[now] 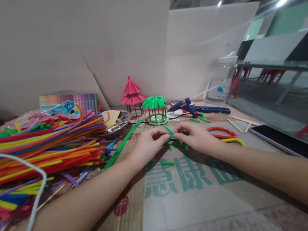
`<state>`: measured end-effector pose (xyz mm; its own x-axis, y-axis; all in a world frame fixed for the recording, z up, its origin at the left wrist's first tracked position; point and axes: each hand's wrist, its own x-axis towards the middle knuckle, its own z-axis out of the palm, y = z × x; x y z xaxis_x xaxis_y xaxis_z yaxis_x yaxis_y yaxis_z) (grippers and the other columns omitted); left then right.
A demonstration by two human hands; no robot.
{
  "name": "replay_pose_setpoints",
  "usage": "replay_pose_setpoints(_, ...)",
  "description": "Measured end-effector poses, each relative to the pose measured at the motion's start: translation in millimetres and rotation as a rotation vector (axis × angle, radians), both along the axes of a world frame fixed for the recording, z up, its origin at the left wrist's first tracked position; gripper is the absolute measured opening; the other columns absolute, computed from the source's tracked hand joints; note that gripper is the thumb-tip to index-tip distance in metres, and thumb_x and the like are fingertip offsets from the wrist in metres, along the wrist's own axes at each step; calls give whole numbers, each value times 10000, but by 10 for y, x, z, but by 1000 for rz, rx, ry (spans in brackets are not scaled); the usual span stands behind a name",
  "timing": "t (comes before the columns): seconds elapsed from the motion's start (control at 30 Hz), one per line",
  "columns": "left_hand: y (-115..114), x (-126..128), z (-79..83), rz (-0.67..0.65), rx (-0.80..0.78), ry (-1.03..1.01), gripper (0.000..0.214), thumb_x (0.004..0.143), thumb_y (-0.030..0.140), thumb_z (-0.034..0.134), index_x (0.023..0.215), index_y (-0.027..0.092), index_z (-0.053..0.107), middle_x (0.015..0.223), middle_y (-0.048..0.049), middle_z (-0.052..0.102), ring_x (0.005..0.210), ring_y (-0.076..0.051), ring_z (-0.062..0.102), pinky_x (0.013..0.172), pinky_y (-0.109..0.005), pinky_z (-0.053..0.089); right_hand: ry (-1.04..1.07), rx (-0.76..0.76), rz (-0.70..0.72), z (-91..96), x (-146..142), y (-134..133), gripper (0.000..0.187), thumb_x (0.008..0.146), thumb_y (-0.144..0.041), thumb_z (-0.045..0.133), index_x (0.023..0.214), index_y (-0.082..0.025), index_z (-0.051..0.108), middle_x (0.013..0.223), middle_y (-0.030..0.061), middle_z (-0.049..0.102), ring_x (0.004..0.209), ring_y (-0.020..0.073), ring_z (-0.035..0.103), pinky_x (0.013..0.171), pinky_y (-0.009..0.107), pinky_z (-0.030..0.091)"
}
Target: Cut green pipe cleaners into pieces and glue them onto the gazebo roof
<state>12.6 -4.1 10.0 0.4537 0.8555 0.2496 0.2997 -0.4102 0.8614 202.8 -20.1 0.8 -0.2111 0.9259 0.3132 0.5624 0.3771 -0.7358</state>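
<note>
My left hand (151, 141) and my right hand (194, 135) meet over the middle of the table, thumbs and fingers pinched together. Between the fingertips is a short green pipe cleaner (168, 129), partly hidden by them. More cut green pieces (180, 145) lie just beneath the hands, and one short green piece (167, 163) rests nearer to me. Long green pipe cleaners (123, 145) stretch out left of my left hand. Behind the hands stands a small pavilion model (155, 109) with a green roof and brown posts, beside a taller pink-roofed one (132, 95).
Bundles of coloured pipe cleaners (37, 141) fill the left side, with a marker set (69, 104) behind. A white cable (35, 198) crosses my left forearm. To the right are a blue glue gun (180, 105), red-and-yellow handles (227, 132), thin sticks (243, 122), a phone (294, 143) and a bottle (220, 80).
</note>
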Motion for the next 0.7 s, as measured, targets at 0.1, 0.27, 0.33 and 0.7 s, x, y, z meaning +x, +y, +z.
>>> replay_pose_setpoints(0.1,-8,-5,23,20,21,2,226,784,349,613,815,140,694,811,-38,702,764,-175,614,700,-265,471,-73,26,0,-16,-43,-61,114,827,-304,545,781,-200,557,675,-14,605,585,135,528,543,252,391)
replay_pose_setpoints(0.27,-29,-9,42,26,27,16,197,782,310,609,842,143,695,826,-30,717,762,-171,626,722,-266,488,-117,23,50,-42,-74,-116,83,846,-262,511,791,-207,543,663,-25,605,589,130,543,555,247,389)
replay_pose_setpoints(0.33,-28,-10,33,1,42,12,191,796,294,594,856,145,698,844,-28,720,769,-166,632,731,-260,491,-119,24,74,-47,-74,-124,69,841,-244,513,790,-206,541,670,-27,606,600,130,546,569,246,395)
replay_pose_setpoints(0.7,-37,11,5,-61,100,59,171,801,239,584,895,165,706,887,-22,726,808,-174,635,747,-260,476,-231,73,36,-47,-36,-76,135,845,-259,542,731,-193,566,666,-15,585,628,142,506,581,255,341)
